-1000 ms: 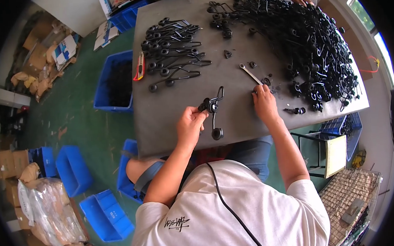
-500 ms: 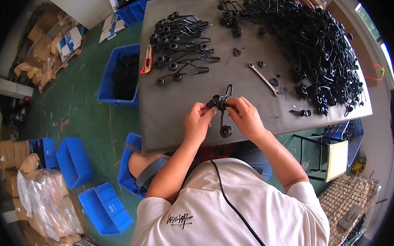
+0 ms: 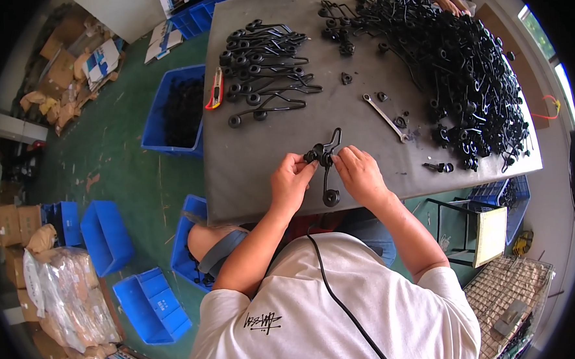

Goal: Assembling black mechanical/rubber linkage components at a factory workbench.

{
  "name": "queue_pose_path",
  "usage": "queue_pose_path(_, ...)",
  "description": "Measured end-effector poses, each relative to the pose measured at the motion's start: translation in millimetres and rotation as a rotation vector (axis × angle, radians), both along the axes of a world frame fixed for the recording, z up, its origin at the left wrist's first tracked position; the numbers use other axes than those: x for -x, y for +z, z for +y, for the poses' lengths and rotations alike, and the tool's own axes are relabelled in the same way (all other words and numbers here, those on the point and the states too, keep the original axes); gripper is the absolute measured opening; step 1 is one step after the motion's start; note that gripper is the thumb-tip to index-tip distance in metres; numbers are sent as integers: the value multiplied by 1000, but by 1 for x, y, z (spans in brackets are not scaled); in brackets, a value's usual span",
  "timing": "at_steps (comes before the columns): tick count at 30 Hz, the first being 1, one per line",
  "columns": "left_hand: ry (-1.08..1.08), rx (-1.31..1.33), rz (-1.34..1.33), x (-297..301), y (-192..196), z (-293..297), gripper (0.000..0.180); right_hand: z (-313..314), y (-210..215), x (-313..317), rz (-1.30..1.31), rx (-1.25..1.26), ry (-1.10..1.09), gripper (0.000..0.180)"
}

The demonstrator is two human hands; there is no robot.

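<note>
Close to the table's near edge, a black bent-wire part with round rollers (image 3: 326, 158) is between my two hands. One end loops away from me, and a single roller hangs at the near end. My left hand (image 3: 290, 182) pinches the cluster of rollers from the left, thumb and fingers closed. From the right, my right hand (image 3: 361, 177) has its fingertips closed on the same part; its exact grip is partly hidden. Beyond my left hand lies a row of similar wire parts (image 3: 276, 105). A combination wrench (image 3: 386, 118) rests beyond my right hand.
A large heap of black wire parts (image 3: 471, 92) covers the table's right side, with a co-worker's hand (image 3: 446, 3) behind it. A red utility knife (image 3: 214, 89) lies at the left edge. Small black rings (image 3: 346, 78) are scattered mid-table. Blue bins (image 3: 152, 305) stand on the floor.
Both hands stay on the wire part, which has shifted very slightly toward me. My right fingers have moved a little against it. The other things on the table look the same.
</note>
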State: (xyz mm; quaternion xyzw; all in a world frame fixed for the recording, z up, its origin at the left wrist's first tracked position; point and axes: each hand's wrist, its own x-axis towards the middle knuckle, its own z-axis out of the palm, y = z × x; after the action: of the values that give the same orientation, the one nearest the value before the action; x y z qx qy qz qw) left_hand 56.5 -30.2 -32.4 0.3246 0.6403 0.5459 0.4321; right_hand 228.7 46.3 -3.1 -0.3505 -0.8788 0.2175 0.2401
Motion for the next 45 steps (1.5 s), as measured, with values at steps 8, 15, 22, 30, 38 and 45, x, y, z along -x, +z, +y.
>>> queue_pose_path(8,1,16,22,1,-1,-1,23,-5,5,1,233,241,-25,14)
queue_pose_path(15,-12,25,69,0,1,0,22,1,4,-5,-24,-69,74,17)
queue_pose_path(22,-7,30,55,-2,2,1,19,0,-4,-5,102,-69,86,20)
queue_pose_path(30,-17,-19,14,1,-10,2,22,10,3,-10,-44,-153,185,23)
queue_pose_path(38,-57,18,-30,2,-6,-1,19,0,6,-10,141,54,167,23)
queue_pose_path(45,-77,28,10,2,1,-1,18,-8,-2,-7,225,68,100,21)
